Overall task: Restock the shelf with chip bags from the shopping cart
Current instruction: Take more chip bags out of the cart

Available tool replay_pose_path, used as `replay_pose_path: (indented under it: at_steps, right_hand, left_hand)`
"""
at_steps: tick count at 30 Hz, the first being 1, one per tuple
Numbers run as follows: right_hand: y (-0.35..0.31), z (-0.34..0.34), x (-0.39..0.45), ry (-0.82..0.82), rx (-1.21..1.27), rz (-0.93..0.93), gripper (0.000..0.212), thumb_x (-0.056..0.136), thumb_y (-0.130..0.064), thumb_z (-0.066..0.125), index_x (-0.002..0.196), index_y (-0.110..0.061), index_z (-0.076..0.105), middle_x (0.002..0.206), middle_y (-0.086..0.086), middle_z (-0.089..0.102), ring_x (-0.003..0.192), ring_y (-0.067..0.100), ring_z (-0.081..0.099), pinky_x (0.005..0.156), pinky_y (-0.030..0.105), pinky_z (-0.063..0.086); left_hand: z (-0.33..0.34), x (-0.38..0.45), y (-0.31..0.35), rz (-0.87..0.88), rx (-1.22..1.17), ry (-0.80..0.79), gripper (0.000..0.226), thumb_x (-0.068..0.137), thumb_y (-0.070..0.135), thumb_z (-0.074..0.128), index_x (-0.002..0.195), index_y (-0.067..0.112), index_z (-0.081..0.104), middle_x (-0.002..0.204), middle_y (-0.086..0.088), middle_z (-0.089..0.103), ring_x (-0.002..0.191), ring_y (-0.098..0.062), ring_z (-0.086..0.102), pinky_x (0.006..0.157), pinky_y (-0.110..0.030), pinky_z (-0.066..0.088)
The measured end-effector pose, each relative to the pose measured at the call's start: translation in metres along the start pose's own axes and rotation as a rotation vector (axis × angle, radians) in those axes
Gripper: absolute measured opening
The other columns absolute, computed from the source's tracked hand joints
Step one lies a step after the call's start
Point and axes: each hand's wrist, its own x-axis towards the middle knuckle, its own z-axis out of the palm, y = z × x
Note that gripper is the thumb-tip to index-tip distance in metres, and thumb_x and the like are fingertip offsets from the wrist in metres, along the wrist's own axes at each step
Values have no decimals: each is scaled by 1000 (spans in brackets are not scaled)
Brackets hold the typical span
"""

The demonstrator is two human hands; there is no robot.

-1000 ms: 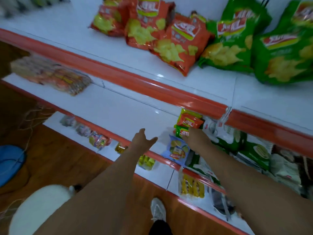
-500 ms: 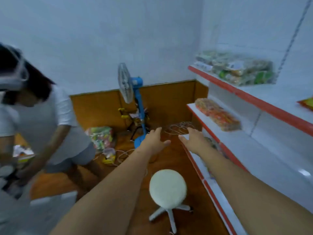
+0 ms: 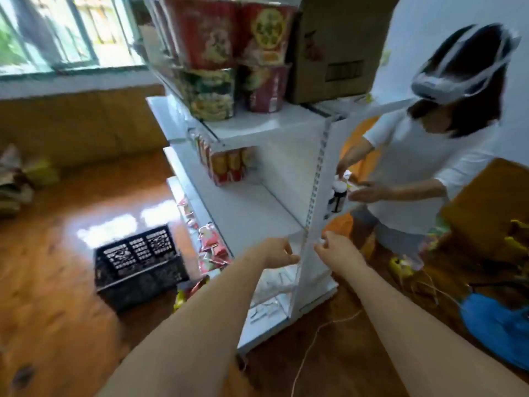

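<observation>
Both my arms reach forward, empty. My left hand (image 3: pixel 276 250) and my right hand (image 3: pixel 336 249) hover with loosely spread fingers on either side of the upright corner post of a white shelf unit (image 3: pixel 309 213). Neither hand holds anything. Red snack packets (image 3: pixel 210 247) lie on the lower shelves of this unit. No shopping cart and no chip bag is within reach of my hands in this view.
A black plastic crate (image 3: pixel 140 265) stands on the wooden floor to the left. Noodle cups (image 3: pixel 229 53) and a cardboard box (image 3: pixel 337 47) sit on the top shelf. A person in white (image 3: pixel 415 173) handles jars at the right. A blue fan base (image 3: pixel 498 325) and a white cord (image 3: pixel 315 339) lie on the floor.
My view has swung away from the chip shelf, past the fan and stool, round to another shelf unit. Both hands stayed out in front, empty.
</observation>
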Motion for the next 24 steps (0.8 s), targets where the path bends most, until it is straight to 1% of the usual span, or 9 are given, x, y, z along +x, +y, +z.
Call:
replay_pose_path:
  at_steps: [2, 3, 5, 7, 10, 13, 17, 21, 24]
  right_hand:
    - [-37, 46, 10, -112, 5, -93, 48, 97, -42, 43, 130, -9, 53, 123, 14, 63, 110, 32, 59, 89, 36, 48]
    - [-53, 68, 11, -158, 4, -138, 47, 97, -44, 43, 128, -10, 54, 123, 13, 63, 108, 31, 59, 89, 37, 50]
    - [-81, 113, 12, -240, -20, -223, 47, 96, -44, 43, 128, -11, 55, 125, 12, 63, 112, 31, 59, 92, 36, 49]
    - [-105, 154, 11, -305, -43, -284, 48, 96, -42, 45, 132, -11, 52, 130, 12, 61, 118, 29, 56, 93, 34, 45]
    - [-130, 215, 9, -376, -65, -328, 50, 96, -42, 46, 135, -11, 48, 132, 12, 57, 120, 29, 54, 95, 37, 46]
    - [-141, 271, 14, -418, -95, -334, 47, 95, -38, 49, 133, -11, 47, 131, 13, 54, 120, 30, 53, 95, 39, 45]
    - [-145, 341, 35, -462, -124, -306, 57, 94, -38, 51, 143, -13, 37, 139, 12, 46, 130, 30, 45, 102, 41, 43]
    - [-142, 409, 73, -468, -110, -281, 60, 92, -38, 52, 144, -13, 33, 136, 11, 45, 125, 29, 47, 98, 39, 45]
    - [-144, 453, 107, -449, -68, -264, 64, 92, -39, 53, 147, -16, 30, 140, 8, 42, 126, 27, 47, 97, 38, 45]
  left_hand:
    - [6, -22, -60, -147, -29, 4, 47, 93, 43, 58, 127, 11, 61, 128, -12, 63, 114, -28, 60, 95, -31, 45]
    - [9, -36, -86, -217, -41, 8, 47, 94, 43, 58, 127, 11, 61, 130, -12, 62, 115, -28, 59, 94, -31, 45]
    - [22, -60, -138, -320, -59, 33, 46, 95, 40, 56, 130, 9, 58, 133, -14, 59, 120, -30, 56, 94, -31, 43]
    - [38, -79, -187, -398, -80, 77, 46, 95, 37, 56, 133, 11, 55, 133, -14, 60, 121, -30, 55, 95, -31, 43]
    - [67, -98, -255, -540, -152, 133, 52, 90, 41, 59, 134, 13, 53, 136, -12, 58, 123, -30, 55, 100, -33, 46]
    - [92, -104, -307, -652, -236, 208, 54, 90, 39, 57, 138, 16, 48, 137, -10, 52, 125, -30, 52, 102, -38, 44]
    - [132, -86, -370, -730, -303, 294, 56, 90, 39, 56, 141, 17, 43, 132, -11, 49, 124, -32, 50, 101, -43, 45]
    - [171, -40, -430, -748, -331, 306, 60, 89, 36, 57, 144, 17, 39, 133, -11, 49, 124, -32, 49, 102, -42, 44]
    - [193, 0, -469, -733, -339, 300, 63, 89, 37, 58, 145, 17, 37, 132, -11, 50, 122, -32, 51, 101, -42, 45]
